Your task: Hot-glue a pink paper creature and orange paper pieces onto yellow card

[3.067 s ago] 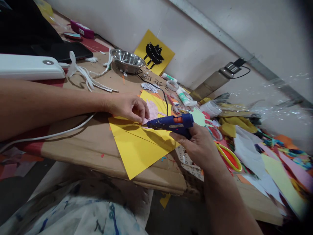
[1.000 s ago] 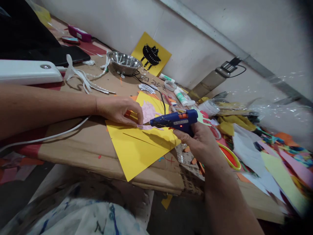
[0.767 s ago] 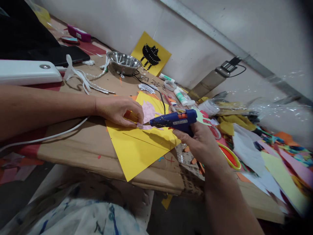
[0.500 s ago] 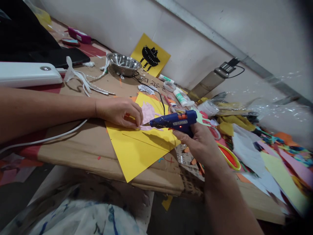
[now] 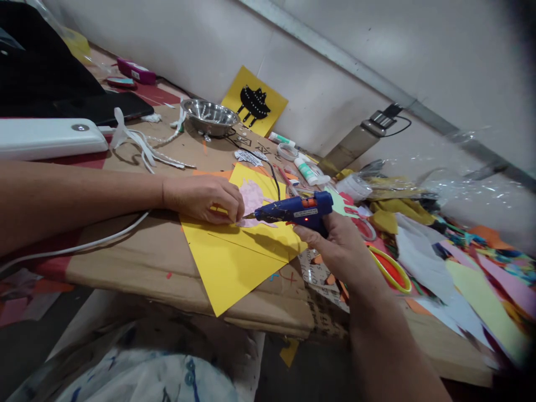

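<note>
My right hand (image 5: 335,237) is wrapped round the grip of a blue glue gun (image 5: 293,209), whose red light is on. Its nozzle points left, close to the fingertips of my left hand (image 5: 209,198). Those fingers are pinched at the left edge of a pink paper cutout (image 5: 252,196); whether the paper's edge lies between them I cannot make out. The cutout lies on yellow card (image 5: 234,262), partly hidden behind the glue gun. A black cord runs from behind the gun toward the back of the table.
A steel bowl (image 5: 211,117) and a yellow card with a black cutout (image 5: 255,103) stand behind. A grey bottle (image 5: 355,139) leans by the wall. Glue sticks, yellow-handled scissors (image 5: 391,271) and heaped paper scraps (image 5: 435,273) are on the right; a white device (image 5: 50,137) is on the left.
The view has shifted slightly. My left fingers have curled a little more beside the nozzle; my right hand still holds the glue gun in nearly the same place.
</note>
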`<state>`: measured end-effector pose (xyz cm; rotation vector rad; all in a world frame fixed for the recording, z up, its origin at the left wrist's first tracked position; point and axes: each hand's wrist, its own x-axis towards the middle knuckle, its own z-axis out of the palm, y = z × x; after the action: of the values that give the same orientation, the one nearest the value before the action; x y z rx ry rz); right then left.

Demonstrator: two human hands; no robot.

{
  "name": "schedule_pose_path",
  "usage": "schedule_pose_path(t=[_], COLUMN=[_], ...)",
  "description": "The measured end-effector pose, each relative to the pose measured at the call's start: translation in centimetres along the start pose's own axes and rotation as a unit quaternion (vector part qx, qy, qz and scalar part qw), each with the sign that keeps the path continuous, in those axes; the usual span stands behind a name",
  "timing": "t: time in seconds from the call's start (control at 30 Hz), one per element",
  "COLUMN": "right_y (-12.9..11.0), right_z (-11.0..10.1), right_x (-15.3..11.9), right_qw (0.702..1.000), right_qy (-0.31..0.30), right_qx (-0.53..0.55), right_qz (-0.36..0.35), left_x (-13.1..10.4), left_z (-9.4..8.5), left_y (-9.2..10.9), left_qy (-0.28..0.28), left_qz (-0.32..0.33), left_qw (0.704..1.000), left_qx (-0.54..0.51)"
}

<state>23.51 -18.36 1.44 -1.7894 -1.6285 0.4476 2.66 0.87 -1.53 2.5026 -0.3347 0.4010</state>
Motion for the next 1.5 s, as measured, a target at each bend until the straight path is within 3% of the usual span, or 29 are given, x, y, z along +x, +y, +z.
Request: schedule_pose_path(t=[0.63,1.0,1.5], right_y=[0.6,0.2,-0.3], right_z=[-0.1,0.1,1.3], right_x=[0.0,0.0,0.0], right_qw=[1.0,1.0,0.985], right_qy=[0.005,-0.009,0.014], right_qx=[0.016,0.02,-0.16], right_qz=[0.002,-0.005,-0.058], left_x=[0.1,-0.1,0.1], left_z=[-0.3,-0.1,-0.4], left_y=[-0.5,-0.7,-0.9], left_qy=[-0.051,-0.005,-0.017], left_qz=[0.004,-0.024,-0.035], left_qw=[0.997,0.999,0.998], left_qx=[0.055,-0.023,-0.054])
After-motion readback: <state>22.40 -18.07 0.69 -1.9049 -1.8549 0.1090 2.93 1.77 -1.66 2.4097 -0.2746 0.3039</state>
